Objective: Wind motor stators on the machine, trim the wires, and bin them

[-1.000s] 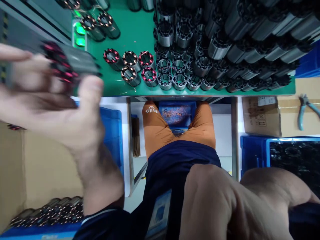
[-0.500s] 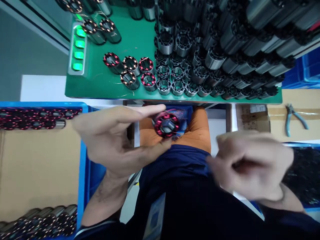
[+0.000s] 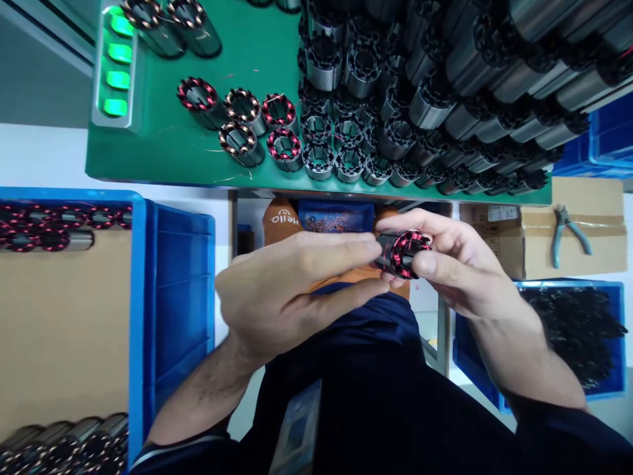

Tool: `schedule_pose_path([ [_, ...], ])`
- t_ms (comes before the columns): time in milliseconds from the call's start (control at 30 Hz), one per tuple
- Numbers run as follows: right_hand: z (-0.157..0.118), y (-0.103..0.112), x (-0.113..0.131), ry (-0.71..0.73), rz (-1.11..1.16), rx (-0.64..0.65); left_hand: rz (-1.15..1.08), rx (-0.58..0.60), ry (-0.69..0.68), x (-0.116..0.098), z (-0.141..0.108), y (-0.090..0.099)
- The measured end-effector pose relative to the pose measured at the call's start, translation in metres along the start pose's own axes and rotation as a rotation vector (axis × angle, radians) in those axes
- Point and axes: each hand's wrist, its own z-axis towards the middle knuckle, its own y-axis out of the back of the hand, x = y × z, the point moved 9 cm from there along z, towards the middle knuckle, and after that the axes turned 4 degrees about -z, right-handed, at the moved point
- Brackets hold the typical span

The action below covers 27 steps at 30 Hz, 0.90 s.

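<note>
We have a red-wound stator (image 3: 399, 256) in our right hand (image 3: 459, 270), the grip closed around it with the thumb against its wound end. Our left hand (image 3: 301, 277) meets the other end with its fingers straight and thumb set apart; we cannot tell whether that grip presses on the stator. Both hands are on the near side of the green surface (image 3: 158, 142), right of its middle. At the surface's left end sits a strip of green lights (image 3: 117, 79); right of it, copper-wound stators (image 3: 241, 144) and more red-wound ones stand upright. Bare stator cores (image 3: 350, 161) crowd its right half, some stacked. Off its near left corner, we see a blue crate (image 3: 180, 284) holding wound stators on brown cardboard (image 3: 59, 316). Near its right end, pliers (image 3: 557, 239) lie on a carton (image 3: 606, 254); nearer us, a blue bin (image 3: 624, 336) holds black parts (image 3: 571, 323).
</note>
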Motion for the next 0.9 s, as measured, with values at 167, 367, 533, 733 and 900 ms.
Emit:
schedule_pose_path([
  [167, 0.001, 0.008, -0.002, -0.014, -0.030, -0.070, 0.113, -0.028, -0.091, -0.012, 0.004, 0.005],
  [367, 0.001, 0.020, 0.004, 0.066, -0.020, -0.152, 0.019, 0.148, -0.080, 0.040, -0.022, -0.031],
  [533, -0.006, 0.026, 0.000, 0.117, -0.108, -0.201, -0.176, 0.100, 0.241, 0.082, -0.028, -0.041],
  [733, 0.000, 0.016, -0.006, 0.100, -0.096, -0.204, -0.376, -0.110, 0.236, 0.034, 0.013, -0.014],
  [900, -0.002, 0.016, -0.012, 0.067, 0.017, -0.138, -0.554, -0.057, 0.444, 0.071, -0.006, -0.041],
])
